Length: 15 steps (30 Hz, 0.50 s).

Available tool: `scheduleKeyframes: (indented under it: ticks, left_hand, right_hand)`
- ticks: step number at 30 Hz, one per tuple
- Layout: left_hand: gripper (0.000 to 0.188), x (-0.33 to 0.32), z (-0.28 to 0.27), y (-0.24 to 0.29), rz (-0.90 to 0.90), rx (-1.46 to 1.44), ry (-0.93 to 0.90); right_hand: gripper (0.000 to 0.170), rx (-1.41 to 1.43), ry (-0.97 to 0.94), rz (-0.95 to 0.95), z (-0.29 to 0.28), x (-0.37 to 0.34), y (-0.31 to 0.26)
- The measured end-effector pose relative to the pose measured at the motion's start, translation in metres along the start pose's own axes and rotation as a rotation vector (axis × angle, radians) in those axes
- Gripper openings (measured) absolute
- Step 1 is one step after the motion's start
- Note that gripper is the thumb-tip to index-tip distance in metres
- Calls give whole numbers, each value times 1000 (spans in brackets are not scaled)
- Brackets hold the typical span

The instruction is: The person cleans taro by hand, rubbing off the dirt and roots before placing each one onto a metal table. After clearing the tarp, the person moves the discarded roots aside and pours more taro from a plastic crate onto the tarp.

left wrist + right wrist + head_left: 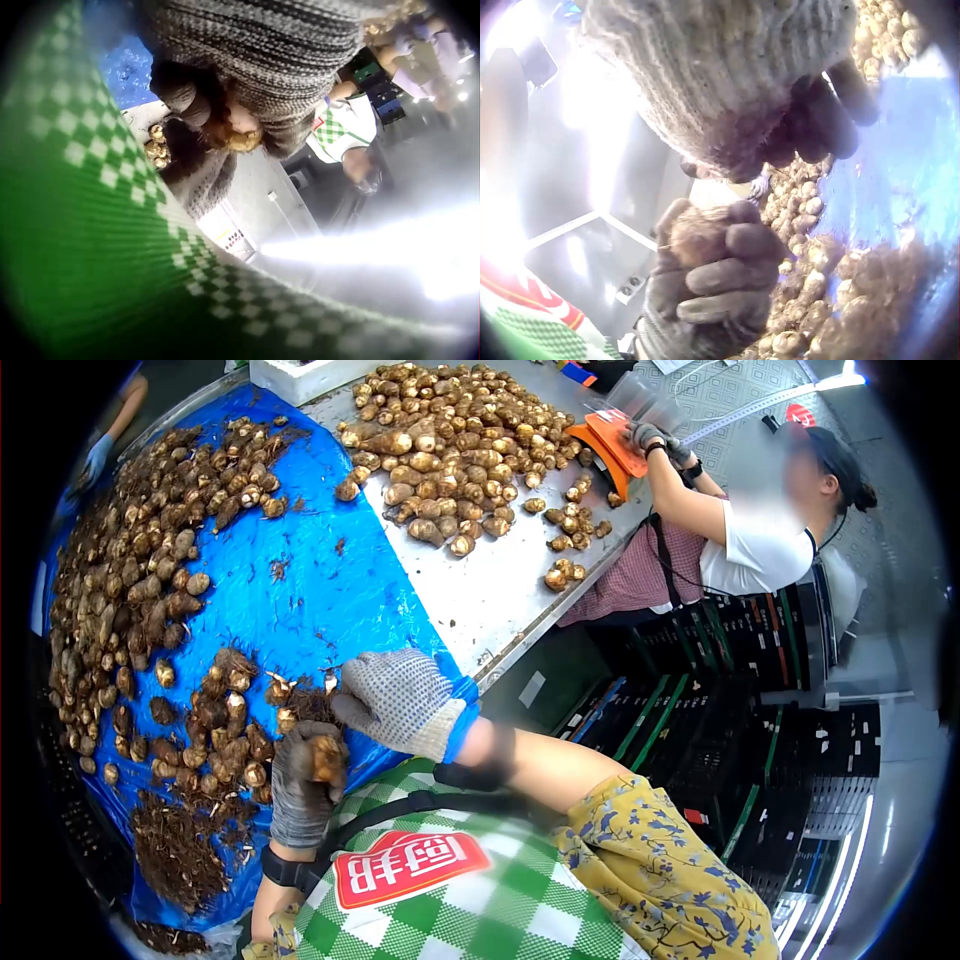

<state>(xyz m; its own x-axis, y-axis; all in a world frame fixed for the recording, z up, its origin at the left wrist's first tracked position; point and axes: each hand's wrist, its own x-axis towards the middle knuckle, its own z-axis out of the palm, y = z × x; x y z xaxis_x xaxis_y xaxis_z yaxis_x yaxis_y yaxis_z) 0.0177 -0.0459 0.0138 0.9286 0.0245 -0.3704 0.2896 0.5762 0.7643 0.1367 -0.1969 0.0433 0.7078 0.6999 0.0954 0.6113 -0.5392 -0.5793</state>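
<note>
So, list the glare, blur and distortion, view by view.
Head: wide-angle bending, black corners, a blurred patch on the right forearm. Left wrist: white glare at lower right, soft green apron up close. Right wrist: blown-out left side, hazy blue sheet, smeared tubers at lower right.

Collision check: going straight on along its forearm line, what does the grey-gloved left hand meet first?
The left hand would probably meet the root-matted brown tubers just past its fingers, over the blue plastic sheet. Height is unclear; it may pass above them.
</note>
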Motion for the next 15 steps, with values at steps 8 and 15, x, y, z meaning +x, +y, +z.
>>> scheduleKeyframes:
  ticks: [8, 15]
  left_hand:
    - [68, 8, -27, -32, -249, -377, 66]
    - [47, -2, -23, -8, -153, -144, -193]
  right_hand:
    - [59, 343, -254, -181, 2, 0, -28]
    - [34, 635, -154, 36, 5, -2, -17]
